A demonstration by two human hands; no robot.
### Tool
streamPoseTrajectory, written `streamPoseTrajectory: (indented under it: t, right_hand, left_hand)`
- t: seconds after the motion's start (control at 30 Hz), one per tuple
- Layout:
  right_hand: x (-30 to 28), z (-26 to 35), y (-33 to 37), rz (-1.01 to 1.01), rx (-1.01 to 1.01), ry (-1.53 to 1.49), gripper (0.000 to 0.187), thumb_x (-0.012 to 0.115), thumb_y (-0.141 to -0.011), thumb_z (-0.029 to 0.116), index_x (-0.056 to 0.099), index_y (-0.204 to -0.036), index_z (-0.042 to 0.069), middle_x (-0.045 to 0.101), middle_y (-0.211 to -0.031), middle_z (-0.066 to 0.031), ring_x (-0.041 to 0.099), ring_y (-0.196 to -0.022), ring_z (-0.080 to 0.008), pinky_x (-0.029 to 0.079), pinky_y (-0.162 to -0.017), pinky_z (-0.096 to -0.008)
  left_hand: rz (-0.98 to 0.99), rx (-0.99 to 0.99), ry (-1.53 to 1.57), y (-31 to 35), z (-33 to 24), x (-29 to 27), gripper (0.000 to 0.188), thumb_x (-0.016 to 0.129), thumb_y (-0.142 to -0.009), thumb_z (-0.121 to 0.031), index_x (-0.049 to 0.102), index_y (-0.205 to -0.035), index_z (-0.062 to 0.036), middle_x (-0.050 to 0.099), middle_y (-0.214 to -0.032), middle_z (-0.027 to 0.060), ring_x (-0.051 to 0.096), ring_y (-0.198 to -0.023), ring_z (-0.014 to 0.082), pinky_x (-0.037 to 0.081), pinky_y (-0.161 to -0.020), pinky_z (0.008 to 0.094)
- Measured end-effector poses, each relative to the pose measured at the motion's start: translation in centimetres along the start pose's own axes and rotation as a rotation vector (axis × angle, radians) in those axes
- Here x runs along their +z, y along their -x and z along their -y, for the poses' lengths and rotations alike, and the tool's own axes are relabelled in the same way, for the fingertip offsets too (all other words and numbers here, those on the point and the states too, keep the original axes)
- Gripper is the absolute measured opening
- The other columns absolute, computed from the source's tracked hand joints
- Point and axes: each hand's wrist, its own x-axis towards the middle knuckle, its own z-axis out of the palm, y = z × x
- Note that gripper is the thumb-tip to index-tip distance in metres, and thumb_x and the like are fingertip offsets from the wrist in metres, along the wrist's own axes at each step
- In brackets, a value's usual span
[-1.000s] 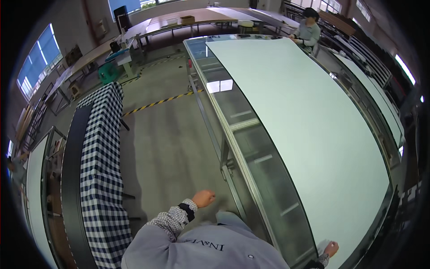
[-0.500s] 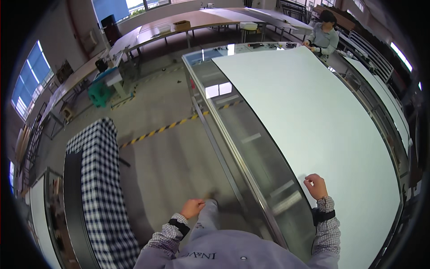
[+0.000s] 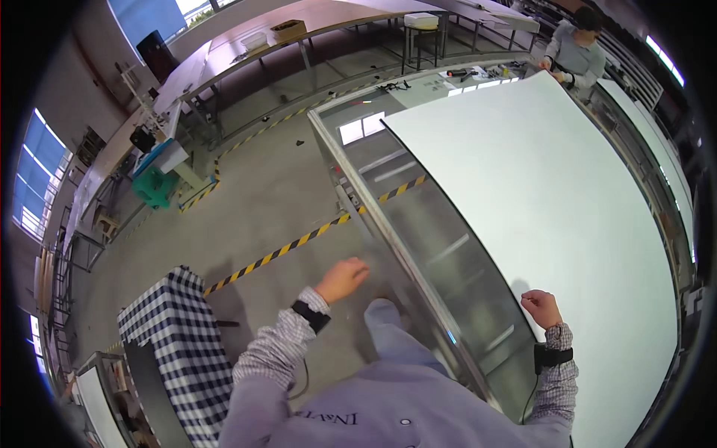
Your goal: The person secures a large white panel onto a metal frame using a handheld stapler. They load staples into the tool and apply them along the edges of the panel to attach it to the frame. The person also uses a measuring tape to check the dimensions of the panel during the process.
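My left hand (image 3: pixel 342 279) hangs over the floor beside the table, fingers loosely curled together, with nothing seen in it. Above the left part of a large white sheet (image 3: pixel 553 201), close to its dark edge, is my right hand (image 3: pixel 541 308). Its fingers are bent into a loose fist, and no held object shows; a faint shadow falls on the sheet beside it. The sheet lies on a long glass-topped table (image 3: pixel 403 257) with a metal edge. At the far right corner another person (image 3: pixel 579 51) has hands at the sheet's far end.
A checked cloth (image 3: pixel 175 321) covers a stand at my left. Yellow-black tape (image 3: pixel 287 250) crosses the floor. A green stool (image 3: pixel 154 187) stands farther left, and long tables (image 3: pixel 328 26) line the back. Small tools (image 3: pixel 463 74) lie at the glass table's far end.
I have moved forward along the table, and the view has shifted with me. My left hand has swung up and forward; my right hand keeps beside the sheet's edge, still curled.
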Motion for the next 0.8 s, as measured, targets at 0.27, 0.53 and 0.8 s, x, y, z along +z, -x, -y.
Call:
streamPoseTrajectory:
  t: [0.27,0.53,0.8]
  right_hand:
    - [1.3,8.6,-23.5,-0.004,-0.118,0.053,0.022,0.062,-0.077,0.015,0.062,-0.093,-0.001,0.064,-0.084,-0.0128,0.061,-0.069,-0.0194,0.049,-0.064,-0.0284]
    - [-2.3,16.4,-43.4,0.084,-0.022,0.136,0.027,0.061,-0.079,0.021,0.062,-0.096,0.001,0.064,-0.086,-0.0134,0.062,-0.073,-0.0203,0.05,-0.068,-0.0306]
    - [-2.1,16.9,-63.0,0.024,0.102,0.403,0.031,0.061,-0.075,0.023,0.061,-0.098,0.002,0.064,-0.09,-0.0138,0.062,-0.081,-0.0248,0.049,-0.074,-0.0333]
  left_hand:
    - [0.034,0.068,-0.068,-19.7,12.1,-10.6,0.017,0.059,-0.077,-0.016,0.061,-0.088,-0.0033,0.061,-0.087,0.014,0.058,-0.083,0.0326,0.046,-0.073,0.0378]
    - [0.152,0.137,-0.244,-38.6,22.4,-17.9,0.022,0.057,-0.077,-0.021,0.062,-0.09,-0.0044,0.059,-0.09,0.0132,0.056,-0.086,0.0318,0.045,-0.075,0.0391]
    - [0.0,0.393,-0.233,-57.9,29.8,-17.7,0.027,0.058,-0.077,-0.014,0.058,-0.102,-0.0039,0.048,-0.114,0.0175,0.044,-0.107,0.0337,0.039,-0.09,0.0391]
